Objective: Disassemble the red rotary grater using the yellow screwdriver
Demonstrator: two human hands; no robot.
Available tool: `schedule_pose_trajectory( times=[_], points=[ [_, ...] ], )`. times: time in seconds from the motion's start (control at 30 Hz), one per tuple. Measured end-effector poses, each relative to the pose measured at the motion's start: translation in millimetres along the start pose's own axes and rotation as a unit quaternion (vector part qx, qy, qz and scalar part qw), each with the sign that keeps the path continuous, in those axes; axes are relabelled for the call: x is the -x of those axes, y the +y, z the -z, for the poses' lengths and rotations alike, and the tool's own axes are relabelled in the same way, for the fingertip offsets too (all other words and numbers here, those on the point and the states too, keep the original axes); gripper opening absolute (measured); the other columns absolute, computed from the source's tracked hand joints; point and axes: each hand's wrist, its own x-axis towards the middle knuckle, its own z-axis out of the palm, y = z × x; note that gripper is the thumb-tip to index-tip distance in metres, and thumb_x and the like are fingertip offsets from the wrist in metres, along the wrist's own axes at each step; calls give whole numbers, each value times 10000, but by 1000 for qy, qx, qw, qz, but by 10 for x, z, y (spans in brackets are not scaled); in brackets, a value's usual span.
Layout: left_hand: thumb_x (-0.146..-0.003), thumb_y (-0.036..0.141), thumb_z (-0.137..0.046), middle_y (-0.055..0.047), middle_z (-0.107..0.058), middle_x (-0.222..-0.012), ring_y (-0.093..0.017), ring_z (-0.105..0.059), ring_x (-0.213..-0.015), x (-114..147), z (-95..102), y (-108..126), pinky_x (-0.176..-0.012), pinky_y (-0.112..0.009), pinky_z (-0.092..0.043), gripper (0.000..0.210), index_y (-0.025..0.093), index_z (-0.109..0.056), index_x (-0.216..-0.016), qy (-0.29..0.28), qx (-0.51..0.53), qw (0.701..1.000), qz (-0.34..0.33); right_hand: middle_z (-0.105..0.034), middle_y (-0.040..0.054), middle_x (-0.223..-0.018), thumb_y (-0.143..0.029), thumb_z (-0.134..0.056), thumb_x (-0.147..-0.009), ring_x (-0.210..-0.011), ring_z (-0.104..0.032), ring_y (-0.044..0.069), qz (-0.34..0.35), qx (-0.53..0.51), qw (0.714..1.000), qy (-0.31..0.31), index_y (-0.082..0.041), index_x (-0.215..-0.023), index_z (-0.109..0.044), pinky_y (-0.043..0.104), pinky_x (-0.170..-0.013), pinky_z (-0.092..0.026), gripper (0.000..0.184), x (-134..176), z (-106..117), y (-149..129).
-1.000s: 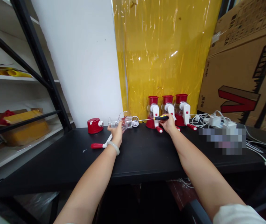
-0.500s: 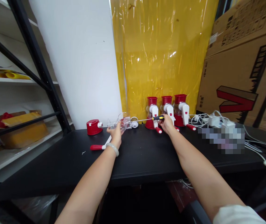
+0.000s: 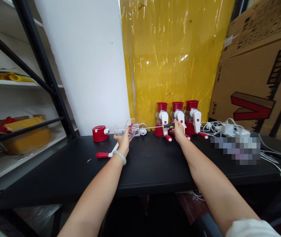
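My left hand (image 3: 123, 141), with a pale bangle at the wrist, is wrapped round a clear plastic grater body (image 3: 133, 129) held just over the table. A screwdriver (image 3: 168, 125) with a black and yellow handle lies level in the grip of my right hand (image 3: 178, 131). Its long shaft points left, and the tip reaches the right end of the clear body; exact contact is too small to tell. Left of my left hand sit a red base (image 3: 99, 133) with a white knob and a white crank with a red handle (image 3: 103, 155). A white round part (image 3: 142, 131) stands behind the shaft.
Three red-and-white rotary graters (image 3: 177, 115) stand behind my right hand. White cables and a power strip (image 3: 228, 128) lie at the right, near a large cardboard box (image 3: 254, 75). A metal-framed shelf (image 3: 27, 82) borders the left. Small white scraps (image 3: 89, 160) lie on the black table (image 3: 145, 171).
The view has shifted slightly, so everything sits a little farther right. Both hands keep their holds, and the screwdriver stays lined up with the clear body.
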Motion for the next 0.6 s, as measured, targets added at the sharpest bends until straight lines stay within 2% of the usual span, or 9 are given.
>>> schedule_pose_trajectory(
  times=[0.1,0.27,0.47,0.6],
  points=[
    [-833,294,-829,-133,-701,-1120,-164,-730,-679,-4,0,-5,-622,-271,-605,830,223,-260,-1433,4,0,1000,-5,-405,-109,-427,-357,-653,-882,-332,-366,73,-9,-14,1000,-11,-241,-766,-518,168,-346,-387,212,-2,-10,16],
    [-871,308,-799,-127,-713,-1109,-164,-738,-706,-9,-4,-19,-648,-270,-607,787,250,-245,-1427,-12,-1,1000,6,-516,-89,-526,-192,-549,-843,-417,-481,82,-39,-81,996,-4,-234,-786,-501,193,-464,-506,85,-14,-64,-7],
    [-871,320,-793,-102,-706,-1049,-174,-741,-716,-2,-4,-6,-687,-297,-618,804,238,-228,-1437,-14,0,1000,9,-566,-83,-586,-200,-530,-846,-461,-550,95,-46,-77,996,2,-236,-818,-521,208,-488,-524,47,-69,-53,23],
    [-867,291,-794,-89,-698,-1006,-182,-741,-704,14,-4,15,-690,-305,-620,784,230,-253,-1432,0,4,1000,18,-499,-88,-512,-333,-604,-888,-375,-471,99,-12,-53,998,-9,-245,-786,-508,200,-377,-443,165,-126,16,95]
  ],
)
